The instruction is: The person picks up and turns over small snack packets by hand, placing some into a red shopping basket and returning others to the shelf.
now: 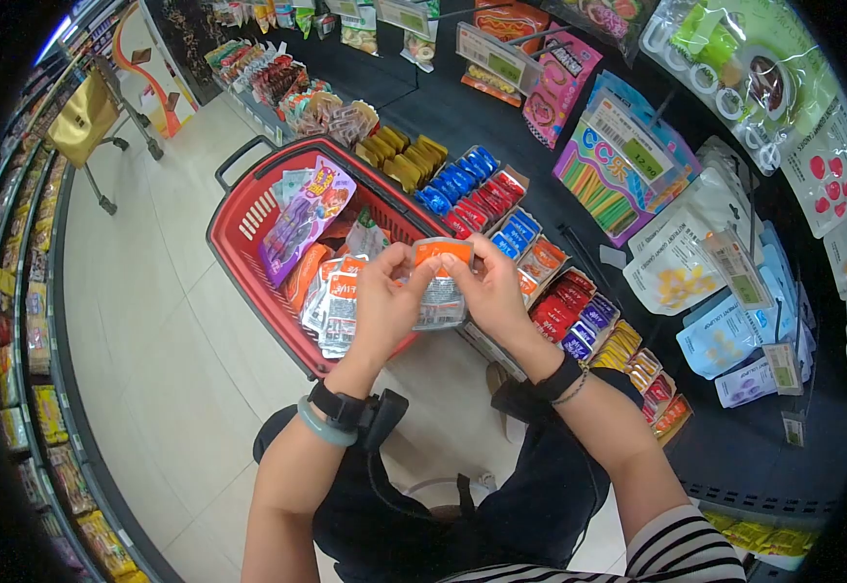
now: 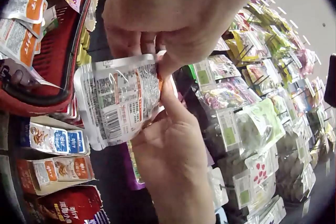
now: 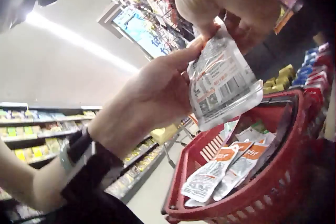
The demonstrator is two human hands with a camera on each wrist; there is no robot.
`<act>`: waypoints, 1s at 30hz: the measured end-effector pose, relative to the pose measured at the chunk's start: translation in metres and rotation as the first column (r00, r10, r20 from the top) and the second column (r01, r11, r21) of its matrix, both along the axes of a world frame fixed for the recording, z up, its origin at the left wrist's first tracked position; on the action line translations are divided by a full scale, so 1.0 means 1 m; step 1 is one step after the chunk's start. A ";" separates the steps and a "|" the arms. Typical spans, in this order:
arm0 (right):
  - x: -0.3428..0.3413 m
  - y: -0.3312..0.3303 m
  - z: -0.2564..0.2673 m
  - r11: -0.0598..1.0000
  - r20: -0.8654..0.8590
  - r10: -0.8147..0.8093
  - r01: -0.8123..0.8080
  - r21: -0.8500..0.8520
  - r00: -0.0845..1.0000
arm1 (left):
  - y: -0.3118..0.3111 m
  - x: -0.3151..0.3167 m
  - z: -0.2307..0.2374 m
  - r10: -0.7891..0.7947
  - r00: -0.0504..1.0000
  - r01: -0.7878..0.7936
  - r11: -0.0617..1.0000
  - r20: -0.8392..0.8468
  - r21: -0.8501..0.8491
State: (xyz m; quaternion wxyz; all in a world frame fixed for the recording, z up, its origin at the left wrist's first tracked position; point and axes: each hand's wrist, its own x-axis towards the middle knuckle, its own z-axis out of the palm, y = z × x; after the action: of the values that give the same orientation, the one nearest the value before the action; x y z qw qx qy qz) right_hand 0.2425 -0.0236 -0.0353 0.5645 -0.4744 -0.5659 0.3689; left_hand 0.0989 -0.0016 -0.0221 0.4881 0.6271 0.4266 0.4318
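Observation:
A silver foil snack pouch point(image 1: 441, 301) with an orange top hangs between both hands, above the right side of the red basket. My left hand point(image 1: 386, 299) pinches its top edge from one side, thumb over the orange part. From the other side my right hand point(image 1: 496, 291) pinches the same edge, the two thumbs close together. Small print and a barcode show on the pouch face point(image 2: 123, 103) in the left wrist view. Inside the red shopping basket point(image 1: 239, 255) lie several similar orange-and-white pouches point(image 3: 212, 171) and a purple candy bag point(image 1: 305, 222).
Open boxes of small wrapped snacks point(image 1: 540, 262) line the shelf beside the basket. Hanging bags and price tags point(image 1: 627, 146) fill the rack at right. Another stocked shelf point(image 1: 30, 321) runs along the left, and a cart with a yellow bag point(image 1: 86, 119) stands on the aisle floor.

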 end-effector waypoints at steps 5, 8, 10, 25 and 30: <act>0.001 0.003 0.010 0.995 -0.354 -0.060 0.029 -0.093 0.933 | -0.005 0.006 0.008 -0.004 0.958 0.101 0.942 0.288 -0.321; 0.004 0.002 0.009 0.994 -0.273 -0.077 0.054 -0.092 0.959 | -0.006 0.001 0.002 -0.229 0.955 0.278 0.913 0.188 -0.298; 0.008 0.004 0.001 0.993 -0.089 -0.114 0.110 -0.044 0.990 | -0.010 0.000 0.020 -0.203 0.973 0.229 0.841 0.105 -0.491; 0.001 0.002 0.017 0.985 -0.312 0.091 -0.131 -0.111 0.946 | -0.001 -0.006 0.016 -0.063 0.935 0.167 0.946 0.349 -0.277; -0.010 0.001 0.017 0.978 -0.289 0.157 -0.190 -0.090 0.944 | 0.004 -0.010 0.013 0.024 0.939 0.078 0.956 0.342 -0.281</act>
State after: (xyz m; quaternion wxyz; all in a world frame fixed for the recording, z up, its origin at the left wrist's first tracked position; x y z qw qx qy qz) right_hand 0.2330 -0.0227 -0.0184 0.5757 -0.3978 -0.4971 0.5130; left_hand 0.0888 0.0028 -0.0092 0.6474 0.4697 0.3855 0.4600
